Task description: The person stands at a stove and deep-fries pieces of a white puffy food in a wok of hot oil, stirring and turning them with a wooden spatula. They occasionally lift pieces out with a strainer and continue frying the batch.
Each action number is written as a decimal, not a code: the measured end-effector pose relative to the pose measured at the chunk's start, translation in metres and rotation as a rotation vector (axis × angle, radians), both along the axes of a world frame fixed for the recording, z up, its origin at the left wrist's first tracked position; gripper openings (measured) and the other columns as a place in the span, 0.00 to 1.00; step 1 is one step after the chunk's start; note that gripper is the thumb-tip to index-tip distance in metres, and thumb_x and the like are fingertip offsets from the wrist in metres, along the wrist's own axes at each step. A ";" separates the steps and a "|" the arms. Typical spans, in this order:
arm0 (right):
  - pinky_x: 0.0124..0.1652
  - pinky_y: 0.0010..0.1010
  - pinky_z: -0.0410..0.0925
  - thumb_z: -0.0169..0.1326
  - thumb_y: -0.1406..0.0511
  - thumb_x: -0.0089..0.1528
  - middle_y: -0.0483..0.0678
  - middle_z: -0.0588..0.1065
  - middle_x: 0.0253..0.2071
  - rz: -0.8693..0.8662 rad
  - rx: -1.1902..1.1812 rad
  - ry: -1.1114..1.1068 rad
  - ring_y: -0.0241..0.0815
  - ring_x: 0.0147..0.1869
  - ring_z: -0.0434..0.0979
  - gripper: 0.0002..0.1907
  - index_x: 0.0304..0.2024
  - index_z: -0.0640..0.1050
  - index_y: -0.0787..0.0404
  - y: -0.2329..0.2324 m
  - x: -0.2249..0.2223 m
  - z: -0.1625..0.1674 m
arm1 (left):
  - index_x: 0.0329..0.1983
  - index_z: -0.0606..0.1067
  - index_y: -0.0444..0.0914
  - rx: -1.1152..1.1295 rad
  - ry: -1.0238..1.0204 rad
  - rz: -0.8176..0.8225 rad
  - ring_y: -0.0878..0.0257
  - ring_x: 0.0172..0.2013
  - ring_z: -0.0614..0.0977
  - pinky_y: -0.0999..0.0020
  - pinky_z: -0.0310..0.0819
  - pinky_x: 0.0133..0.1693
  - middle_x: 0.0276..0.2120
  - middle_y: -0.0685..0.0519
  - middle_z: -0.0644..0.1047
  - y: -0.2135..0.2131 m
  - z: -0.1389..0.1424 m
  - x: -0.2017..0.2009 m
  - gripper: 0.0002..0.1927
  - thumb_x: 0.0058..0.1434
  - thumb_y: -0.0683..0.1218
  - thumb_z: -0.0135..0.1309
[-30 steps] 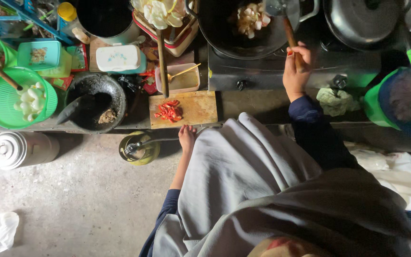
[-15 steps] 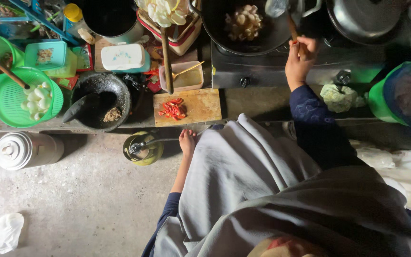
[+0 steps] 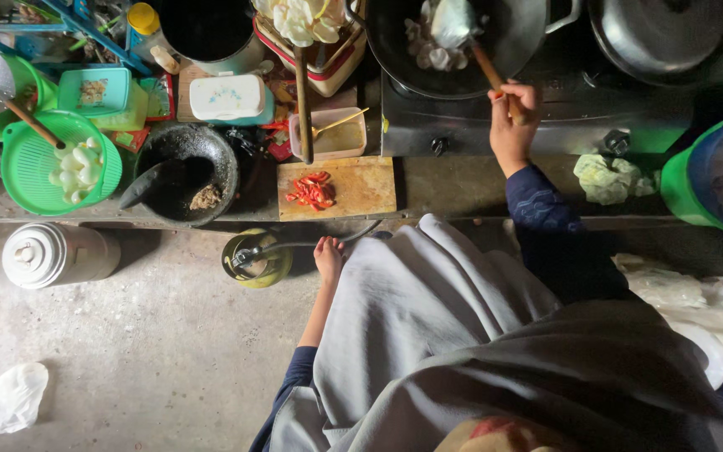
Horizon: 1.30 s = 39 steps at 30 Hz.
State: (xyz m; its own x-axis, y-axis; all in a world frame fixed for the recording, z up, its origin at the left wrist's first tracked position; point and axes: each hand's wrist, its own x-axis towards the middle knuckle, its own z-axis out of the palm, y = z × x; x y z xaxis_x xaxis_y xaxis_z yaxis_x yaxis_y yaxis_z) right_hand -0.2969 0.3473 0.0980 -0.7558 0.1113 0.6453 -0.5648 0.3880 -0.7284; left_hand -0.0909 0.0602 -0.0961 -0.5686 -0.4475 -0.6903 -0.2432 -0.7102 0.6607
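My right hand (image 3: 513,122) grips the wooden handle of a metal spatula (image 3: 455,23) whose blade rests among pale food pieces in a black wok (image 3: 520,43) on the stove. My left hand (image 3: 328,255) hangs at my side below the counter edge, holding nothing, with its fingers loosely together, just beside a small yellow-green gas cylinder (image 3: 252,259). A wooden cutting board (image 3: 361,186) with chopped red chilli (image 3: 312,191) lies on the counter above that hand. My grey garment covers most of the lower frame.
A stone mortar with pestle (image 3: 184,173), a green colander of pale pieces (image 3: 37,174), a small plastic tub with spoon (image 3: 336,134) and a lidded white box (image 3: 228,97) crowd the counter's left. A second pan (image 3: 667,38) and green bucket (image 3: 689,188) sit right. A white canister (image 3: 53,254) lies on the floor.
My right hand has swept the spatula leftward into the pale food in the wok. The view has shifted slightly. My left hand stays by my side.
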 end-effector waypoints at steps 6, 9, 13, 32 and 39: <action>0.51 0.34 0.78 0.52 0.76 0.71 0.56 0.71 0.52 -0.122 -0.121 0.075 0.45 0.49 0.82 0.06 0.50 0.73 0.68 0.014 -0.013 -0.002 | 0.61 0.66 0.40 -0.017 0.061 0.025 0.62 0.36 0.82 0.68 0.71 0.27 0.43 0.52 0.78 -0.005 0.001 0.001 0.20 0.68 0.47 0.53; 0.51 0.33 0.79 0.53 0.76 0.71 0.55 0.72 0.51 -0.141 -0.063 0.045 0.44 0.49 0.82 0.06 0.49 0.72 0.67 0.010 -0.014 -0.001 | 0.60 0.67 0.42 -0.036 -0.051 -0.042 0.63 0.34 0.82 0.69 0.65 0.22 0.42 0.54 0.78 -0.003 0.011 0.003 0.20 0.67 0.50 0.51; 0.52 0.34 0.80 0.54 0.77 0.70 0.55 0.72 0.51 -0.027 -0.171 -0.001 0.43 0.52 0.79 0.07 0.49 0.72 0.68 0.008 -0.015 -0.002 | 0.61 0.67 0.44 0.007 -0.098 -0.057 0.65 0.33 0.81 0.70 0.67 0.22 0.42 0.55 0.79 -0.002 0.017 -0.002 0.20 0.67 0.50 0.51; 0.41 0.33 0.82 0.54 0.70 0.71 0.51 0.76 0.44 -0.043 -0.361 -0.091 0.47 0.42 0.88 0.05 0.46 0.71 0.65 -0.004 -0.019 0.013 | 0.62 0.67 0.41 -0.026 -0.084 -0.087 0.64 0.32 0.82 0.69 0.65 0.21 0.41 0.54 0.79 -0.004 0.005 -0.004 0.22 0.67 0.51 0.52; 0.42 0.36 0.74 0.56 0.71 0.69 0.52 0.73 0.42 -0.299 0.322 0.229 0.49 0.41 0.81 0.04 0.44 0.73 0.65 0.022 -0.011 0.033 | 0.64 0.66 0.40 -0.013 -0.029 -0.015 0.62 0.35 0.82 0.70 0.68 0.24 0.43 0.51 0.79 -0.010 0.005 0.010 0.23 0.68 0.50 0.53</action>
State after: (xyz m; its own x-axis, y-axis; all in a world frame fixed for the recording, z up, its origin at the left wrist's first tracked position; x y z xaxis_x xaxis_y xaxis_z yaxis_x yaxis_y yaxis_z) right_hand -0.3078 0.3697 0.1309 -0.5561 0.0689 0.8283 -0.5261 0.7422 -0.4150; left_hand -0.0806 0.0505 -0.0912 -0.5553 -0.4481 -0.7006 -0.2727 -0.6977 0.6624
